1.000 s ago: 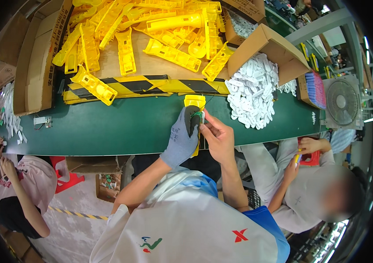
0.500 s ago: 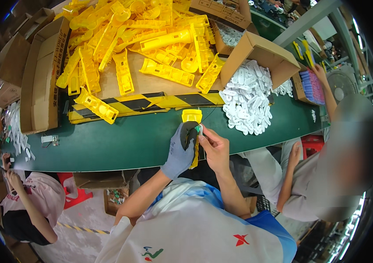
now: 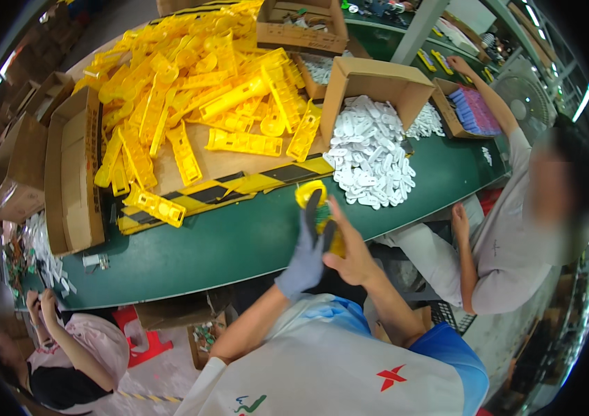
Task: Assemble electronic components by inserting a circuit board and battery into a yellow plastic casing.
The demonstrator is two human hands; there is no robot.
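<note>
Centrally, yellow casing (image 3: 310, 192) clasped in gloved left hand (image 3: 306, 251), bare right hand (image 3: 352, 256) alongside, its grip unclear

Print and emblems on cartons and clothing, their lettering mostly too small to read.
Dark print runs along the side wall of the long carton (image 3: 73, 177) at left and across the front of the back carton (image 3: 301, 38); the wearer's white shirt (image 3: 329, 347) bears a red crossed emblem (image 3: 391, 378) and a green-and-blue mark (image 3: 253, 405); a co-worker's grey shirt (image 3: 516, 263), a small dark mark (image 3: 495, 247).
</note>
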